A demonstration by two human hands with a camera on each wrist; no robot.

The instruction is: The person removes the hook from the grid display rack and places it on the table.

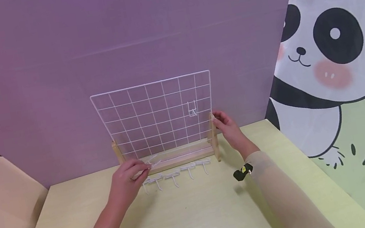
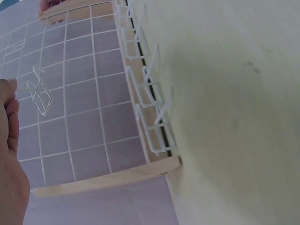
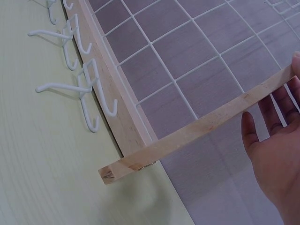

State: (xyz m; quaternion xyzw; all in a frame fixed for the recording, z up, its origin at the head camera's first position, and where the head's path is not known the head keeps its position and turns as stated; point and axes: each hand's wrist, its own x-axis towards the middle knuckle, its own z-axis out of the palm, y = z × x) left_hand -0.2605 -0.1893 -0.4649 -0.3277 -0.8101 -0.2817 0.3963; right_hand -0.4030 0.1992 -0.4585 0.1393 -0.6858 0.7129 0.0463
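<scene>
My left hand [image 1: 126, 180] pinches a white wire hook [image 2: 40, 91] by its prong, in front of the lower left of the white wire grid panel [image 1: 158, 110]. The panel stands leaning in a wooden stand. Its right wooden upright [image 3: 187, 133] has my right hand [image 1: 231, 130] at its top end, thumb in front and fingers behind. On the panel's right part hangs one white double hook [image 1: 192, 111]. Several more white hooks [image 3: 89, 89] are lined up along the front of the wooden base bar [image 1: 182, 159], prongs toward me.
The stand's left upright [image 2: 112, 180] is partly behind my left hand in the head view. Under everything is a pale wooden table [image 1: 199, 219]. A purple backdrop [image 1: 140, 29] rises right behind the stand, and a panda mural [image 1: 339, 37] covers the right wall.
</scene>
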